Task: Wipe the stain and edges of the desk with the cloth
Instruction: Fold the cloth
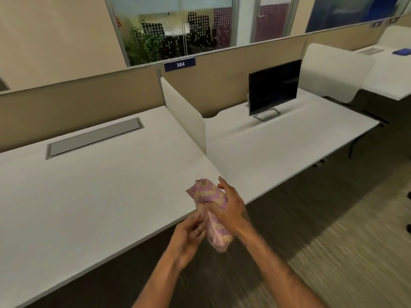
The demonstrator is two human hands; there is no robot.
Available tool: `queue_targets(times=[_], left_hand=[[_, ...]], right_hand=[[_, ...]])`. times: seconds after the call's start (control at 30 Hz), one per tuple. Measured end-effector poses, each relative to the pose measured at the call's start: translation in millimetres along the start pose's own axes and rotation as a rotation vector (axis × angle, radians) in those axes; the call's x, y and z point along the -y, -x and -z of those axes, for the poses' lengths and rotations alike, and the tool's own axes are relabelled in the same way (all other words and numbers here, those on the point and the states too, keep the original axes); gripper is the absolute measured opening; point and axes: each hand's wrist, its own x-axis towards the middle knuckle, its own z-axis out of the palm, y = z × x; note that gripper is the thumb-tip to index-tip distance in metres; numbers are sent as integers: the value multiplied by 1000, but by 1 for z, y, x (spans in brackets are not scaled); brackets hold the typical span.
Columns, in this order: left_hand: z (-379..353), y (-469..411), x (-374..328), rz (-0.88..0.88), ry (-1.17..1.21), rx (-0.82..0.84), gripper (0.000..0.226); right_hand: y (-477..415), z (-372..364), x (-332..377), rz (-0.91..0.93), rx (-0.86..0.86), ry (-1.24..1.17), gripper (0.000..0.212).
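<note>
A long white worktop (93,196) runs along beige partitions, with a grey cable hatch (94,137), a white divider (184,114) and a dark monitor (274,85). A blue tag (179,64) reads "384". Above the front edge, the right hand (229,210) clasps the rolled pink cloth (211,210); the left hand (189,236), fingers loose, touches its lower part.

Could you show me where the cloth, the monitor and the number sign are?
cloth (208,193): head view, on its upper pink folded part.
monitor (274,86): head view, middle of its dark screen.
number sign (179,64): head view, on its blue face.
</note>
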Motion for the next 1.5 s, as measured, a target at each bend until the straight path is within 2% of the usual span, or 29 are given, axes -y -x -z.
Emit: queue_targets(times=[0.03,0.13,0.17,0.27,0.47,0.57,0.63,0.7,0.77,0.8,0.87,0.93,1.0,1.13,1.23,1.3,1.4,1.5], left_hand=[[1,-1,1,7,19,1,32],[2,-7,-2,2,-16,-38,65],[2,-11,-4,-15,-54,-49,69],[4,-25,-12,-46,-102,-54,61],[3,-51,-38,-38,-137,-110,49],[5,-66,-54,-81,-171,-113,48],[10,-73,-64,-108,-185,-102,55],[14,-79,-76,-149,-197,-79,72],[11,-83,-86,-168,-208,-89,92],[9,-84,-90,-153,-190,-113,90],[8,-88,-88,-59,-17,-139,72],[11,-82,-77,34,277,-33,77],[14,-77,-65,55,486,59,89],[6,-79,-65,-49,616,90,88],[5,-89,-67,-136,494,-54,75],[6,-96,-67,-180,396,-133,68],[2,-103,-74,-271,210,-254,70],[-5,-110,-82,-326,82,-366,75]], right_hand=[[-3,-1,1,-5,13,-5,84],[-15,-6,3,-9,68,12,71],[-20,-8,3,-11,84,8,68],[-35,-11,6,-29,114,-59,58],[-72,-1,23,-172,152,-432,31],[-92,2,35,-216,186,-535,45],[-104,3,38,-247,223,-631,57],[-115,3,39,-300,264,-768,60],[-126,3,41,-338,299,-900,53],[-130,4,42,-354,315,-963,49],[-139,4,48,-370,335,-1047,42],[-149,5,50,-361,332,-1058,36],[-158,7,53,-366,353,-1100,39],[-175,11,50,-418,424,-1128,47],[-188,23,38,-490,484,-1136,67],[-197,31,30,-457,521,-1092,64],[-206,37,21,-459,592,-935,50],[-210,39,14,-480,622,-777,56]])
